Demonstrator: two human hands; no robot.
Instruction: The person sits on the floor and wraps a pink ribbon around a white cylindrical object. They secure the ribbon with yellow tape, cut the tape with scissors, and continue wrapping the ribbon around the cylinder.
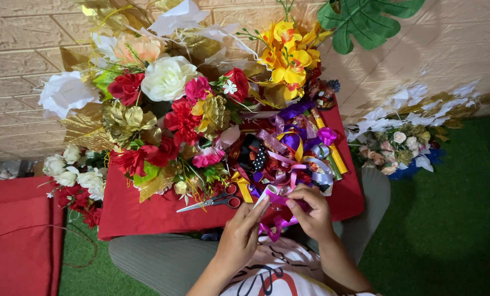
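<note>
both hands [280, 219] pinching magenta ribbon [278, 200] between them, scissors [212, 203] just left

Both forearms reach up from below; left hand [244, 233] and right hand [309, 214] meet close together, fingers pinched shut.

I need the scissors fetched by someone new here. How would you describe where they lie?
On the red cloth under the heap of artificial flowers, look along its near edge, just left of the left hand. The scissors lie flat there, red handles toward the ribbons; they are the only metal tool.
</note>
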